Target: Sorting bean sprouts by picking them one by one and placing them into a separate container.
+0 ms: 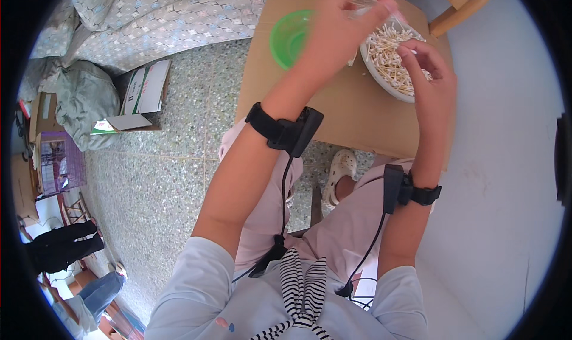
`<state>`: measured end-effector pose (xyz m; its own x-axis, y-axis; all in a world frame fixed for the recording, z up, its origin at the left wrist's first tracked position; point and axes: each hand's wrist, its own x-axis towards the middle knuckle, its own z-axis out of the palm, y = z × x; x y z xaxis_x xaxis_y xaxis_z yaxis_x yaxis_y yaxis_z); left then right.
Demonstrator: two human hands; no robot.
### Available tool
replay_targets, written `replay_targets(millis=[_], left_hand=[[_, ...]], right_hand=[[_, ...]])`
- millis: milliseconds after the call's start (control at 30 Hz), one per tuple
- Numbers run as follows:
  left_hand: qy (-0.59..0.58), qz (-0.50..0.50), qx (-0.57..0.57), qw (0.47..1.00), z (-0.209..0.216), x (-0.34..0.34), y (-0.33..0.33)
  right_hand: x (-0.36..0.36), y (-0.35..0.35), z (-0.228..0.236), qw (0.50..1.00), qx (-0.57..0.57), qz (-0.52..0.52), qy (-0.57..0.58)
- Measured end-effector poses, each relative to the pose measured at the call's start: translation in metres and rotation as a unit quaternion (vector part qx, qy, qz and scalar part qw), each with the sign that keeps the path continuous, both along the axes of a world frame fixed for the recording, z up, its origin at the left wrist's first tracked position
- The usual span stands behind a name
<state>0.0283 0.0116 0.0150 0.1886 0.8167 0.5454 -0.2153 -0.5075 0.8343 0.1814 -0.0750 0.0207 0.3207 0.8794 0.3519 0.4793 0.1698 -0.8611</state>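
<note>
A white bowl (381,79) heaped with cotton swabs (390,57) stands on the brown cardboard tabletop (351,116). Over its far left side my left hand (351,21) is closed on a clear plastic bag (369,7); this hand is slightly blurred. At the bowl's right side my right hand (434,78) pinches thumb and forefinger together, and a white cotton tip shows between them. To the left, partly behind my left hand and wrist, sits a green plastic bowl (290,39).
A wooden chair (465,9) stands at the far right beside a white wall (500,131). On the left are a patterned sofa (173,27), an opened carton (146,89) and a grey-green cloth bag (89,98). Another person's leg (101,295) shows at lower left. Cables hang from both my wrist straps.
</note>
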Motion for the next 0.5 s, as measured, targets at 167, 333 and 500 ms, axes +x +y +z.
replay_targets(millis=[167,333,500], left_hand=[[0.161,0.191,0.114,0.962,-0.013,-0.018,0.023],[0.332,0.208,0.151,0.908,-0.040,-0.015,0.021],[0.531,0.160,0.023,0.832,-0.036,-0.013,0.003]], right_hand=[[0.005,0.007,-0.013,0.992,-0.074,-0.027,-0.098],[-0.002,0.013,-0.019,0.974,-0.129,-0.066,-0.176],[-0.002,0.017,-0.027,0.966,-0.127,-0.054,-0.221]])
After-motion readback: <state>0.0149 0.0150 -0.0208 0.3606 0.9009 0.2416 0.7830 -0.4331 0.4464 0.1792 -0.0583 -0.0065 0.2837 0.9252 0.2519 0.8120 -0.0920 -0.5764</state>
